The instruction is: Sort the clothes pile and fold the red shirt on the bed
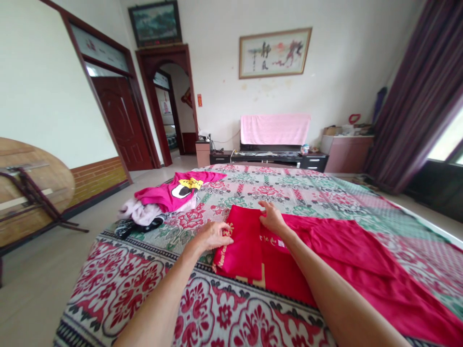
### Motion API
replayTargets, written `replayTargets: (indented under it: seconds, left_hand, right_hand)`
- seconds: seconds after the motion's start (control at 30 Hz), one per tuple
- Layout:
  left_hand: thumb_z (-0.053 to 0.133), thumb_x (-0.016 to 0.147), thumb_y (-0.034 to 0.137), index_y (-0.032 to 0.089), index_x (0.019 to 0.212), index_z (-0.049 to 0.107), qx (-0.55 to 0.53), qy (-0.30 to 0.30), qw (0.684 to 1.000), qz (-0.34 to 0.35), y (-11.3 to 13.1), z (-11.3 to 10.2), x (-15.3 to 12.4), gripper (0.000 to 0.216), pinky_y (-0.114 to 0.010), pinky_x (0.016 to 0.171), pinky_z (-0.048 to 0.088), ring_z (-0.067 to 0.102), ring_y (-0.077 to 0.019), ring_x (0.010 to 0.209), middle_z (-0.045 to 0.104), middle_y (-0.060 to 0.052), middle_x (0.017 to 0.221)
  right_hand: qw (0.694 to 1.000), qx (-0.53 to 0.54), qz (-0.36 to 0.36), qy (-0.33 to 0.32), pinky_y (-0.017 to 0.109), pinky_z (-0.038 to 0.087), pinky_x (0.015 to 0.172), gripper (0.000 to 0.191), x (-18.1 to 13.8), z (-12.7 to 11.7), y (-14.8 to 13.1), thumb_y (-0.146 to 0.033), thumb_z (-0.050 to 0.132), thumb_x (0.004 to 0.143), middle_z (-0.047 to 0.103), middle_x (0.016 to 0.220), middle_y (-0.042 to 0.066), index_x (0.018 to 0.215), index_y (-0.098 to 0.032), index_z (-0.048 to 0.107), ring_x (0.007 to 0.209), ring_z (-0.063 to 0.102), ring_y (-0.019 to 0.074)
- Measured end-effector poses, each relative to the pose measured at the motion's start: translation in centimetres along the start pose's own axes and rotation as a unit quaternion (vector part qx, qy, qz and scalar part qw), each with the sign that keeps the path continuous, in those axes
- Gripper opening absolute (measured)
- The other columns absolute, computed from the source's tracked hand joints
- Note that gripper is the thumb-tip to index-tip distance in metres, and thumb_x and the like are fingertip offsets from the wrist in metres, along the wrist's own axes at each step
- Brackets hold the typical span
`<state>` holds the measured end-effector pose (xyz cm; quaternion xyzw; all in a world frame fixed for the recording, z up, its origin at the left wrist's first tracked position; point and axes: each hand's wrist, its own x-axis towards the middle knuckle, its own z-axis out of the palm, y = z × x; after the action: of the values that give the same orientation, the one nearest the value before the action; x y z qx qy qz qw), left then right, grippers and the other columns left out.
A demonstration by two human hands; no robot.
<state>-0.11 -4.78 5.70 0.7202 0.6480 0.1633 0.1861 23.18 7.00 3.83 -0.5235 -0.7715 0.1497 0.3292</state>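
A red garment (333, 236) with gold print lies stretched across the bed, its left end folded over into a flat panel (244, 246). My left hand (211, 236) is at the left edge of that panel, fingers bent and closed on the cloth beside the gold lettering. Close to the panel's upper right corner, my right hand (273, 218) rests over the garment with its index finger stretched out and the thumb apart. The sleeve-like right part of the garment is loose and wrinkled, partly hidden by my right forearm.
Clothes are heaped at the bed's left edge, with a pink printed shirt (170, 193) on top. A patterned bedspread (144, 284) covers the bed. Beyond stand a low TV cabinet (314, 161) and a pink cloth (275, 129). A folded round table (32, 178) leans at left.
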Motion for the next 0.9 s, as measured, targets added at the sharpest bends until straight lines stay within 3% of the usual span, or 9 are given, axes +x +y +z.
replayTargets:
  seconds: [0.2,0.4,0.6,0.77,0.83,0.9]
  left_hand:
    - [0.064,0.066,0.048,0.023,0.11,0.067,-0.001,-0.003,1.0,0.0,-0.2,0.1,0.1,0.051,-0.02,0.051,0.03,0.049,-0.0109,0.058,0.061,0.002,0.067]
    - [0.064,0.066,0.047,0.02,0.107,0.067,-0.03,-0.017,0.999,0.007,0.0,-0.2,-0.1,0.049,-0.021,0.049,0.029,0.047,-0.01,0.055,0.058,0.003,0.064]
    - [0.065,0.065,0.05,0.023,0.109,0.067,-0.015,-0.014,1.0,0.006,0.2,-0.2,-0.2,0.051,-0.021,0.05,0.029,0.048,-0.0104,0.056,0.057,0.004,0.063]
    - [0.065,0.065,0.05,0.024,0.11,0.066,0.016,-0.023,1.0,0.003,0.6,-0.6,-0.4,0.052,-0.021,0.052,0.03,0.048,-0.0109,0.056,0.059,0.004,0.064]
    - [0.065,0.065,0.048,0.023,0.108,0.066,0.031,-0.009,0.999,0.004,1.5,-0.9,-0.8,0.049,-0.022,0.054,0.032,0.049,-0.0112,0.057,0.059,0.003,0.065]
    - [0.065,0.067,0.043,0.023,0.101,0.068,0.041,0.021,0.999,0.027,2.9,-1.2,-1.2,0.04,-0.022,0.057,0.035,0.051,-0.0118,0.061,0.061,0.002,0.068]
  right_hand:
    - [0.989,-0.017,-0.142,0.043,0.027,0.046,0.081,0.026,-1.0,-1.3,-1.2,-0.013,0.05,0.075,0.065,0.097,0.007,0.096,-0.018,0.064,0.081,0.061,0.0154]
    - [0.959,-0.008,-0.273,-0.072,0.029,0.047,0.082,0.019,-2.7,-1.0,-1.1,-0.014,0.049,0.077,0.068,0.088,0.005,0.085,-0.019,0.065,0.086,0.062,0.0169]
    - [0.962,0.014,-0.271,-0.038,0.034,0.047,0.089,0.026,-3.7,-0.7,-0.8,-0.01,0.052,0.072,0.067,0.1,0.009,0.094,-0.017,0.064,0.097,0.06,0.0198]
    - [0.952,0.025,-0.303,-0.046,0.032,0.045,0.092,0.025,-3.6,-1.7,-0.6,-0.008,0.049,0.071,0.067,0.103,0.007,0.086,-0.02,0.065,0.103,0.059,0.0186]
    - [0.965,0.002,-0.26,-0.035,0.03,0.046,0.089,0.027,-3.3,-2.1,-0.3,-0.008,0.048,0.072,0.068,0.1,0.007,0.089,-0.019,0.065,0.098,0.061,0.0182]
    - [0.986,-0.036,-0.163,-0.014,0.028,0.047,0.083,0.028,-2.8,-2.4,0.0,-0.011,0.047,0.074,0.068,0.098,0.007,0.095,-0.018,0.065,0.09,0.063,0.0174]
